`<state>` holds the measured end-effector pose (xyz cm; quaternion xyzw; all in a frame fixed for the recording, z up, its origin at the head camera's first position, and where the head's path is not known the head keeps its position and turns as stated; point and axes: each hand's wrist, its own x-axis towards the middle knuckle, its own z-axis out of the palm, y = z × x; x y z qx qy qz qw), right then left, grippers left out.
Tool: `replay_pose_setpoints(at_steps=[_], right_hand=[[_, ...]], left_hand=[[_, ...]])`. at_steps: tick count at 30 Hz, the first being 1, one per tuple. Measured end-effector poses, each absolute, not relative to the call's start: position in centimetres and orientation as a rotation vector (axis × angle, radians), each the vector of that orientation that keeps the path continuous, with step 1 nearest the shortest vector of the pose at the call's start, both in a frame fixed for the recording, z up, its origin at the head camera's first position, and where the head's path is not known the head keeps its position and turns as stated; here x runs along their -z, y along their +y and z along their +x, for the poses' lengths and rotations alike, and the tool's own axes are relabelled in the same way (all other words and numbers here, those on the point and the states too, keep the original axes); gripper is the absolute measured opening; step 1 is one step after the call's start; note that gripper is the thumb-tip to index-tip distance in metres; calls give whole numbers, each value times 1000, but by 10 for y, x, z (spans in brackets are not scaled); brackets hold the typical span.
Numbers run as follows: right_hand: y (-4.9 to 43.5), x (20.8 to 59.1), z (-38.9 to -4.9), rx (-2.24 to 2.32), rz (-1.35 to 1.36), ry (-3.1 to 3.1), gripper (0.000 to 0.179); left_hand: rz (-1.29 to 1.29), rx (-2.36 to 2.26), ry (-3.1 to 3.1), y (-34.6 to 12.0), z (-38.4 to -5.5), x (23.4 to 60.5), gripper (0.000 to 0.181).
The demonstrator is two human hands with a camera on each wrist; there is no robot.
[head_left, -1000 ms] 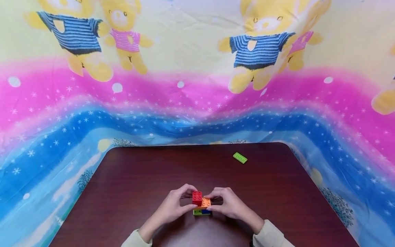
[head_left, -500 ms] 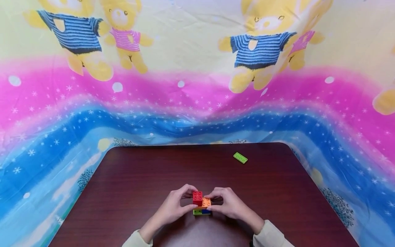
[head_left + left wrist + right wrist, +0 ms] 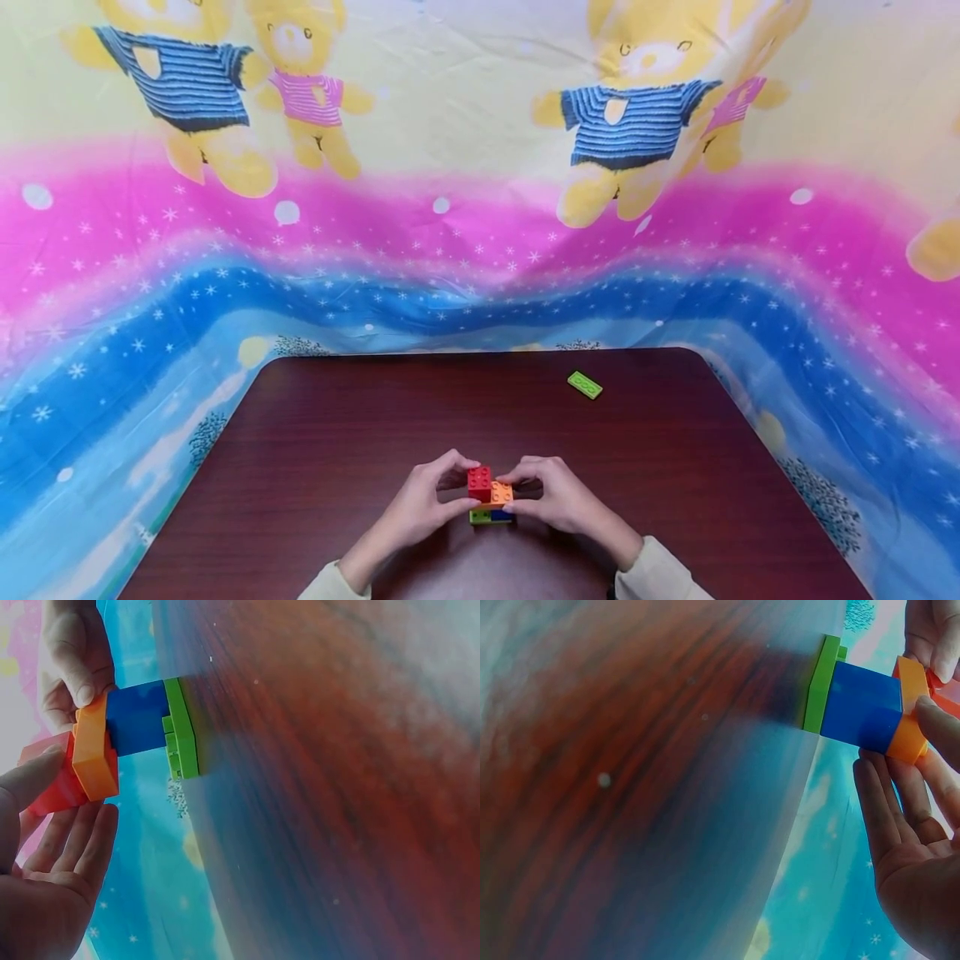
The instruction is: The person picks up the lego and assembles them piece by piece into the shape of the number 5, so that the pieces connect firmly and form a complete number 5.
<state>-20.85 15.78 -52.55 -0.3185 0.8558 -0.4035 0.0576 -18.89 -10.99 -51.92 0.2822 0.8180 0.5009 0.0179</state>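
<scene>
A small stack of toy building bricks stands at the front of the table, between both hands. At its bottom lies a green plate [image 3: 184, 731], and a blue brick [image 3: 861, 706] sits on the plate's right part. An orange plate [image 3: 502, 493] tops the blue brick and juts out left over bare green studs. On its left end sits a red brick [image 3: 478, 482]. My left hand [image 3: 416, 500] pinches the red brick between thumb and fingers. From the other side my right hand [image 3: 558, 498] grips the right end of the orange plate.
Another green plate [image 3: 585, 385] lies loose near the back right of the dark wooden table [image 3: 360, 408]. Behind and beside the table hangs a cloth [image 3: 480, 233] printed with bears and snowflakes.
</scene>
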Motion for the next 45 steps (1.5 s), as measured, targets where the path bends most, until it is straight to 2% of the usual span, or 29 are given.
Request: replay_pose_setpoints(at_steps=[20,45], right_hand=[[158,528,-207,1252,-938,2555,32],[159,524,-210,1240,-928,2559,32]], left_hand=[[802,-1650,2383,-110,-186,525,30],[827,-1685,2385,-108,-188,525,29]])
